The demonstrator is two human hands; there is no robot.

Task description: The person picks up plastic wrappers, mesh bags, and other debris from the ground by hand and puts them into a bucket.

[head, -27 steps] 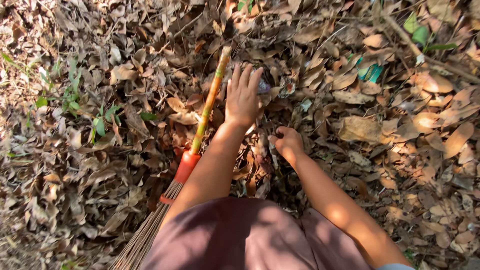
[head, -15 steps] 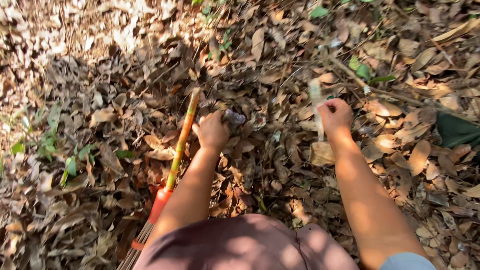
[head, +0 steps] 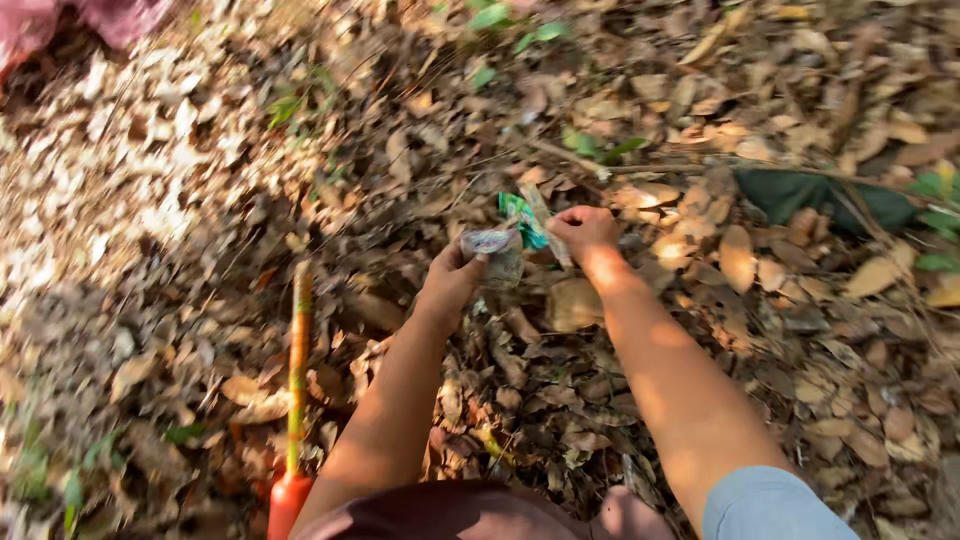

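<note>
Dry leaf litter (head: 150,200) covers the ground, with a broom handle (head: 298,370) lying near its lower-left edge. Left hand (head: 455,280) pinches a clear plastic scrap (head: 492,243) at centre. Just beside it, right hand (head: 583,232) is fisted around a green wrapper (head: 520,212); a dark green object (head: 810,195) lies toward the right edge.

Crinkled clear plastic wrapper (head: 492,250), glossy green foil packet (head: 520,215), dry brittle leaves (head: 740,255), smooth broom handle (head: 298,360)
</note>
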